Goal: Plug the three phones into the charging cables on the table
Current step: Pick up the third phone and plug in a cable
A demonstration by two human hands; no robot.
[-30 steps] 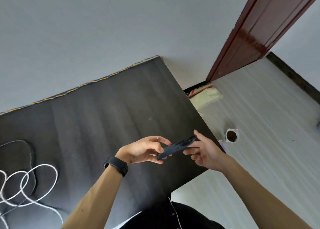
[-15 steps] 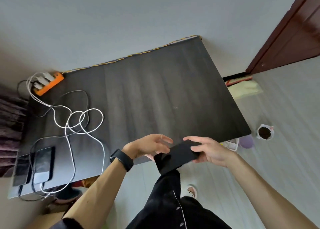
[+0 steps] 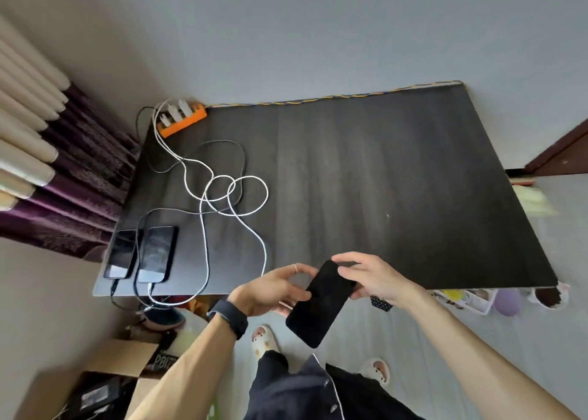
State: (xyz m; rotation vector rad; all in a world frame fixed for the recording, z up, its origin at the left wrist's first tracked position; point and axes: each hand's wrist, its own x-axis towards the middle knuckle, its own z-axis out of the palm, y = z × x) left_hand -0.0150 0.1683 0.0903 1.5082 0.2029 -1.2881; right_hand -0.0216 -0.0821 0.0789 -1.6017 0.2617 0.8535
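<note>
Phone: dark, screen up, held over the table edge, between both hands.
Left hand: fingers curled on its left edge.
Right hand: fingertips pinching its top end.
Handling: probably rigid, slick glass; grip the side edges.

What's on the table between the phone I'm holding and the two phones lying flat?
In the head view, white cable strands run between the held phone and the two phones.
</note>
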